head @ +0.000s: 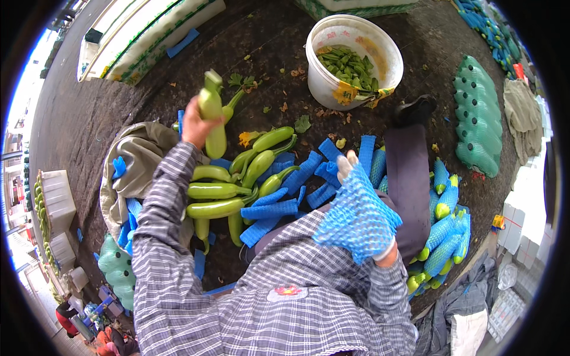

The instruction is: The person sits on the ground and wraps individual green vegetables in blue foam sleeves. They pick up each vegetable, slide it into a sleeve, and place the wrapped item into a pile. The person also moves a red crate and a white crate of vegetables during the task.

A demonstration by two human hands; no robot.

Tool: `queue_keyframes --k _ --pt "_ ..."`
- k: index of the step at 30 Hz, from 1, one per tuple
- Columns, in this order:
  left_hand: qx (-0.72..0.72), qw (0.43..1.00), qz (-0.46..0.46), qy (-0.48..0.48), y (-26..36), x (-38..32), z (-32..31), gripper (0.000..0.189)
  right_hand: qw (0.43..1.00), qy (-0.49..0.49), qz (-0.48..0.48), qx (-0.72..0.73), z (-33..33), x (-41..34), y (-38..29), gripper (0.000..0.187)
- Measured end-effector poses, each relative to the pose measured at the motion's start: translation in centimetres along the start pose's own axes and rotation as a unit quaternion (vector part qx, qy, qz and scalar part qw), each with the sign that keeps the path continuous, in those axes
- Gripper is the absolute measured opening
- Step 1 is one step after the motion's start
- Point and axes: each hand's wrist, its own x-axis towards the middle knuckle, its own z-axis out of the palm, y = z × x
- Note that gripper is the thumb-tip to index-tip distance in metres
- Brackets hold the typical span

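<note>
My left hand (pixel 200 122) grips a pale green zucchini (pixel 214 133), raised over the pile at the left. Over my gloved right hand (pixel 346 165) a blue foam net sleeve (pixel 358 213) is stretched from wrist to fingers. Only the fingertips poke out of it, close together. Several loose zucchini (pixel 218 190) lie before me, one with a yellow blossom (pixel 247 139). Flattened blue foam sleeves (pixel 271 209) are strewn among them and against my lap.
A white bucket (pixel 314 71) with green trimmings stands ahead. Netted zucchini (pixel 443 249) are heaped right of my leg (pixel 407 178). A filled green net bag (pixel 478 120) lies farther right. Foam boxes (pixel 164 40) stand at the upper left, a drab cloth (pixel 133 155) beside my left arm. People (pixel 113 342) are at the lower left.
</note>
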Motion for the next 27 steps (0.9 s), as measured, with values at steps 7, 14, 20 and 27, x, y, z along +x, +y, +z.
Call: queue_keyframes --k 7,14,20,27 --pt "-0.386 0.918 -0.091 -0.021 20.8 -4.5 6.2 0.062 0.851 0.116 -0.305 -0.412 3.4 8.0 -0.4 0.044" --pt "0.046 0.972 0.229 0.017 18.8 -13.7 15.5 0.062 0.924 0.159 -0.156 -0.31 1.0 -4.5 1.6 0.042" --pt "-0.385 0.922 0.021 -0.042 24.9 -22.9 19.2 0.023 0.972 0.136 -0.087 -0.17 0.1 -5.5 3.5 0.032" --pt "-0.229 0.967 -0.058 -0.098 22.4 -20.0 17.9 0.03 0.882 0.128 -0.205 -0.405 -1.8 -14.4 -10.2 0.055"
